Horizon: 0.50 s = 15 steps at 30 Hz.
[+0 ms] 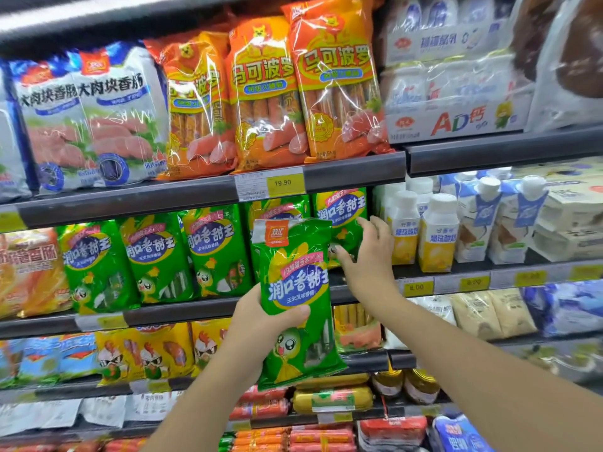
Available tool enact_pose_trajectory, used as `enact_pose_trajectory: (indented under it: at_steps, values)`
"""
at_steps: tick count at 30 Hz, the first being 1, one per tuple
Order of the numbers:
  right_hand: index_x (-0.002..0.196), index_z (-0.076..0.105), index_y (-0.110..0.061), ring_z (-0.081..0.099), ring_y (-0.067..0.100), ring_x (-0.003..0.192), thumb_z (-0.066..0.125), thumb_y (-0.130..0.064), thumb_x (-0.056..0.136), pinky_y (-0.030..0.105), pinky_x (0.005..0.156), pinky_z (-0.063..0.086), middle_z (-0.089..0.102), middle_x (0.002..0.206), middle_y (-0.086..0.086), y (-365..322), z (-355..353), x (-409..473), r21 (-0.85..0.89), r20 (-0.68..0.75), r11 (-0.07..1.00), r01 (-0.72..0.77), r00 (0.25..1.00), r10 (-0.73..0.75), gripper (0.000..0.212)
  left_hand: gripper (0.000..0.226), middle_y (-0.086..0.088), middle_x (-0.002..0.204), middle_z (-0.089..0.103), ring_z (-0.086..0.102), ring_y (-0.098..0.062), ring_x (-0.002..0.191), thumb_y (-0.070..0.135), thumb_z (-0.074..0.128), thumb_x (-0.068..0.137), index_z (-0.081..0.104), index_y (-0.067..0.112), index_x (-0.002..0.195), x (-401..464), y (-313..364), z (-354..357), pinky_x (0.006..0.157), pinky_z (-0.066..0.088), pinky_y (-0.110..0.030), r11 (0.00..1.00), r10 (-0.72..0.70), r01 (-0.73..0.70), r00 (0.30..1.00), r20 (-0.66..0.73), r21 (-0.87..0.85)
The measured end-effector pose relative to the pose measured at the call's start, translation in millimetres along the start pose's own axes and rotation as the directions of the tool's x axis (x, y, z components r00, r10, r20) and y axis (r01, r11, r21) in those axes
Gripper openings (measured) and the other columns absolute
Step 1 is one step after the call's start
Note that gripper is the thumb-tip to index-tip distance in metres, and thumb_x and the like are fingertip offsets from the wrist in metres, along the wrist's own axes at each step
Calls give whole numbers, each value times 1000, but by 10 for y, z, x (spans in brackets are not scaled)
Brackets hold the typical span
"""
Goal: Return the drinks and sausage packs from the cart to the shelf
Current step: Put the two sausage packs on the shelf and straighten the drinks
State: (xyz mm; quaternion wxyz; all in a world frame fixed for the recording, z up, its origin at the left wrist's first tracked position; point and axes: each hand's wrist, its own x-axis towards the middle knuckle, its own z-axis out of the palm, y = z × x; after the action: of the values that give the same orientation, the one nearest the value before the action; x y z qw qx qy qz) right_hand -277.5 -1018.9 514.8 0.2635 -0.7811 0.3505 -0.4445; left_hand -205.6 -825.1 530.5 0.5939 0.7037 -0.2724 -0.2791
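left hand (261, 324) has a firm grip on the green sausage pack (295, 301), thumb wrapped across the front at its middle, fingers hidden behind, holding it upright with the label facing out, the way its twins stand on the shelf (182, 313). the pack hangs in the air just in front of the middle shelf, not yet on it. right hand (368, 252) reaches further in, fingers spread and relaxed, gripping nothing, pressing against the rightmost green pack (341, 220) in the row, likely steadying it or nudging it aside to open a slot. that makes sense: the row of matching green packs (156, 256) is tightly filled, so a gap is needed before the held one goes in. to the right stand the yogurt bottles (421, 230), close by the reaching hand. orange packs (270, 93) sit on the shelf above. the cart isn't in view.
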Motion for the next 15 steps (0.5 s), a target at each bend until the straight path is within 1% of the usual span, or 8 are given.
enact_pose_trajectory:
  at_steps: [2,3,4,6,8,12,14,15]
  values:
    - [122,56,-14,53,17,110,58,-29,96,34,101,43,54,121,4,30,-98,-81,185,41,982,-37,999,30,30,44,10,95,78,73,-7,87,12,85,75,64,21,112,61,51,120,77,52,-26,1000,7,-6,1000,24,-22]
    - [114,59,-18,59,14,97,55,-32,97,37,93,48,60,110,0,47,-147,-108,294,116,950,-104,991,72,22,43,8,97,78,74,-10,90,11,84,76,64,20,112,102,78,185,77,53,-28,999,5,-4,999,39,-40]
    - [111,60,-20,61,11,91,54,-38,97,38,90,50,64,104,-2,57,-206,-126,373,218,912,-172,971,94,23,41,5,98,78,74,-15,92,9,84,76,65,18,111,156,101,246,77,55,-30,998,8,-5,999,48,-58]
    - [123,57,-20,61,10,105,57,-51,92,41,99,48,65,115,-7,91,-317,-142,387,437,878,-282,894,95,44,40,0,100,78,74,-19,93,6,82,77,66,16,111,263,170,373,75,56,-30,996,24,-18,997,68,-84]
    - [135,47,-23,53,11,121,64,-54,85,44,105,45,56,131,-9,115,-402,-125,363,549,850,-381,825,135,61,36,-1,99,78,75,-17,91,3,80,78,66,16,108,362,257,492,73,56,-28,995,46,-38,995,90,-92]
    - [118,56,-25,62,21,116,72,-38,85,48,102,49,65,124,2,146,-436,72,482,530,743,-464,830,174,39,36,4,102,77,72,-16,99,13,83,77,67,20,108,543,399,652,85,54,-31,995,101,-101,992,70,-7]
    - [123,57,-16,65,24,112,72,-34,86,49,98,52,67,121,5,117,-402,199,484,504,739,-469,840,203,44,42,11,106,73,67,-11,102,30,85,74,63,23,110,610,437,691,92,52,-33,987,141,-141,990,10,73]
    - [127,56,-12,66,25,110,73,-32,86,49,95,53,68,121,7,99,-383,259,490,487,734,-469,847,216,48,43,17,103,68,63,-6,99,36,84,74,58,24,107,630,448,680,91,50,-28,976,162,-157,986,-26,150]
